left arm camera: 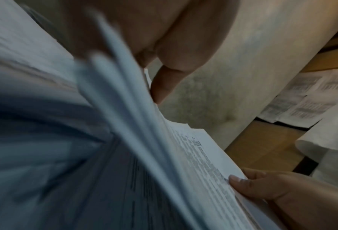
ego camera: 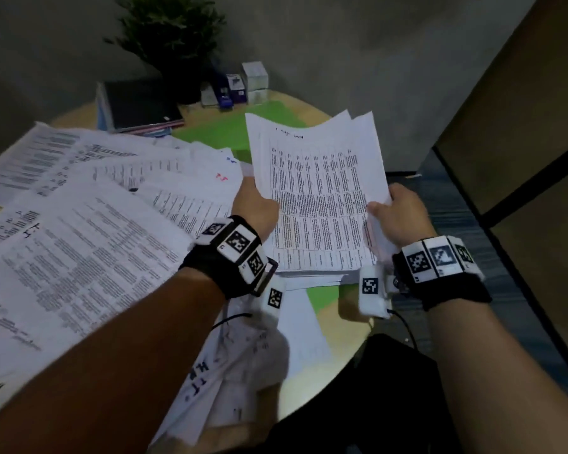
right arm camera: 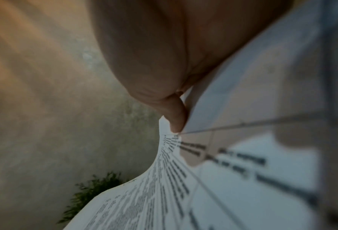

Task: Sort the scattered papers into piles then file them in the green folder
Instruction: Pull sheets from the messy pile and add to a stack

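Both hands hold a stack of printed papers (ego camera: 318, 194) tilted up above the open green folder (ego camera: 240, 129) on the round table. My left hand (ego camera: 254, 204) grips the stack's left edge, and my right hand (ego camera: 395, 211) grips its right edge with the thumb on the top sheet. In the left wrist view the stack (left arm camera: 164, 147) shows edge-on, with my left fingers (left arm camera: 164, 82) behind it and my right thumb (left arm camera: 248, 185) on it. In the right wrist view a finger (right arm camera: 176, 118) presses the printed sheet (right arm camera: 164, 194). Scattered papers (ego camera: 89, 231) cover the table's left side.
A dark notebook pile (ego camera: 138, 106), a potted plant (ego camera: 171, 37) and small boxes (ego camera: 240, 83) stand at the table's (ego camera: 328, 362) far edge by the wall. More sheets (ego camera: 230, 371) lie near the front edge. A wooden panel (ego camera: 522, 132) stands to the right.
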